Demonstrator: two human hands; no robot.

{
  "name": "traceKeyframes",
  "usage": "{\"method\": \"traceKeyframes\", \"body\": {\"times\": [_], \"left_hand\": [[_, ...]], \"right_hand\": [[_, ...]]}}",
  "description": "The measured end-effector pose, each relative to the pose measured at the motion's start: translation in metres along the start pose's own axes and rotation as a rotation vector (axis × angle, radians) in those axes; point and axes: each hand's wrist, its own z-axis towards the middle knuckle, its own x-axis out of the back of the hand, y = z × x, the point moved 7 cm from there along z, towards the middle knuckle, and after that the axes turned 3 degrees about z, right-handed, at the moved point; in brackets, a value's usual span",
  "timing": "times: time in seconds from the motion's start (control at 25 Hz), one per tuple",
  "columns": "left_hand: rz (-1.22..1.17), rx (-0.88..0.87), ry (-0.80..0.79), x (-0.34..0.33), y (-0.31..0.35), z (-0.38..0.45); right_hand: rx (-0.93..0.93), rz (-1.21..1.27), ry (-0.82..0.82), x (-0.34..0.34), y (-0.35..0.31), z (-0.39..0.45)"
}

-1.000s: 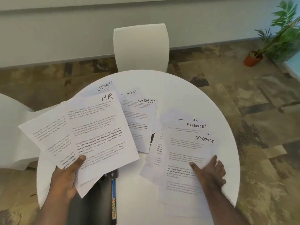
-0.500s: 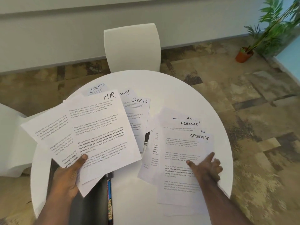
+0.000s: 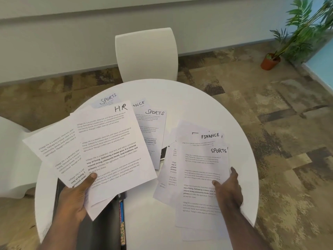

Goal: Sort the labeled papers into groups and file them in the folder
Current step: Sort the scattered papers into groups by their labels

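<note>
Several labeled papers lie spread over a round white worktop (image 3: 189,98), and the sheet headed SPORTS (image 3: 203,177) on the right-hand pile serves as landmark. It tops a loose stack whose lower edge hangs past the worktop's near rim. Just behind it, a sheet headed FINANCE (image 3: 207,137) peeks out, with more sheets fanned from under its left edge. The right hand (image 3: 228,190) rests on the landmark sheet's right edge, fingers (image 3: 234,173) loosely bent over the paper; whether they pinch it I cannot tell. Left of the landmark, across a narrow strip of bare worktop, the left hand (image 3: 73,199) grips a fan of sheets with the HR sheet (image 3: 111,147) on top, thumb pressed on its lower left corner, the fan lifted and tilted. Beyond the fan lie two more SPORTS sheets (image 3: 155,130) and a partly covered FINANCE one. A dark folder (image 3: 102,230) with a coloured spine reading SPORTS lies below the fan, at the near rim. The far and right parts of the worktop are bare. Farther off stand a white chair (image 3: 146,55) and, right, a potted plant (image 3: 270,61).
</note>
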Motion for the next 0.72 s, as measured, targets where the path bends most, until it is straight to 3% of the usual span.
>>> {"method": "traceKeyframes", "body": {"times": [0.2, 0.44, 0.6, 0.72], "left_hand": [[-0.006, 0.018, 0.019, 0.008, -0.003, 0.003], [-0.007, 0.014, -0.024, 0.001, -0.004, 0.002], [-0.028, 0.041, -0.002, 0.007, -0.008, 0.006], [-0.055, 0.051, 0.004, 0.016, -0.009, 0.009]], "right_hand": [[0.066, 0.319, -0.143, 0.015, 0.018, 0.011], [-0.145, 0.801, -0.383, 0.051, 0.048, 0.035], [-0.038, 0.983, -0.481, 0.06, -0.008, 0.042], [0.066, 1.097, -0.544, 0.028, -0.081, 0.031]]}}
